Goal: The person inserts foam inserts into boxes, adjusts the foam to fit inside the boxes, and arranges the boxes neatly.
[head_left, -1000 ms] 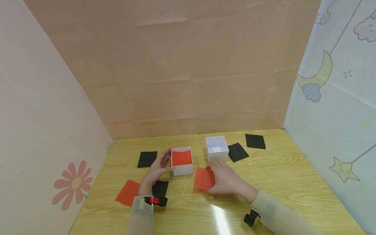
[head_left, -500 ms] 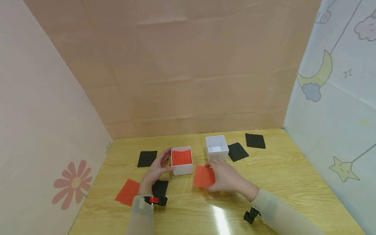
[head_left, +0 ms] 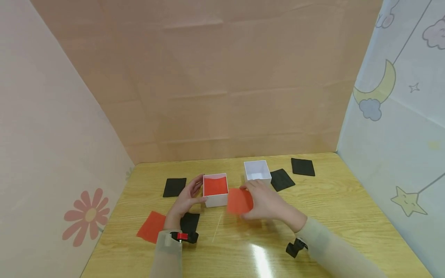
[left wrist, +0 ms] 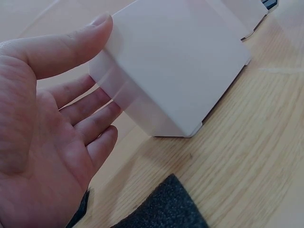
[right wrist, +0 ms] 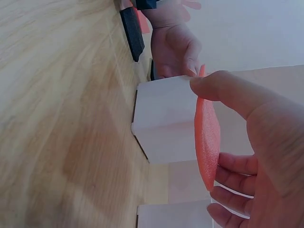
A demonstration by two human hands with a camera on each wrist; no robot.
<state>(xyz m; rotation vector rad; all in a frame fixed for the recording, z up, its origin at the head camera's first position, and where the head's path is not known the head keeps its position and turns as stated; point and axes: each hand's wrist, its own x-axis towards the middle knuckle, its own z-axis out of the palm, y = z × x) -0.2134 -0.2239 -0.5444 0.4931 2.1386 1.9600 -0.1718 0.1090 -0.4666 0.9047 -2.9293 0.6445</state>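
In the head view my left hand (head_left: 185,199) holds the left side of a white open box (head_left: 216,200), thumb at its near corner and fingers along its side. A red foam square (head_left: 215,186) lies inside that box. My right hand (head_left: 265,202) grips another red foam square (head_left: 240,201) by opposite edges, between thumb and fingertips. This square is raised above the table, just right of the box's near corner. In the right wrist view the held red square (right wrist: 207,135) bows slightly and is seen nearly edge-on.
A second white box (head_left: 257,170), with a bare inside, stands behind my right hand. Black foam squares lie at right (head_left: 282,180), far right (head_left: 303,166) and left (head_left: 174,187). Another black square (head_left: 189,222) and a red square (head_left: 152,227) lie partly under my left forearm.
My right hand has lifted the red foam square and moved it slightly away from me, closer to the box. My left hand and its box have stayed put.
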